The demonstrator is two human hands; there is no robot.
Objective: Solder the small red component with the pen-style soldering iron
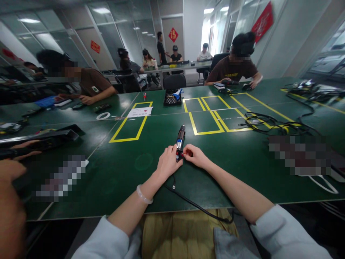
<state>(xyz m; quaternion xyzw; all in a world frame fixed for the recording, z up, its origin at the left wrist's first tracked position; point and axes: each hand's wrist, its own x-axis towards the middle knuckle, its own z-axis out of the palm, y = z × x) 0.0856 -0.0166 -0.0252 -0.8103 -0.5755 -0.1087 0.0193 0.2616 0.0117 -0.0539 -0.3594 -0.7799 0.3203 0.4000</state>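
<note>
A dark, slim corded power tool (180, 138) with a silver-and-blue band lies on the green table, its narrow tip pointing away from me. My left hand (168, 160) is closed around its near end from the left. Red and dark parts show at that end, partly covered by my fingers. My right hand (194, 155) pinches a small red part (182, 154) at the tool's right side; its exact kind is too small to make out. A black cord (198, 206) runs from under my left hand over the table's near edge. A thin lead with a ring terminal (174, 187) lies beside it.
Yellow tape rectangles (208, 133) mark the green table (129, 187). Beyond the tool stands a black tray (172, 102) of small parts. Tangled black cables (258, 120) lie at right, near a blurred-out flat object (299, 154). A paper sheet (140, 112) and co-workers are farther off.
</note>
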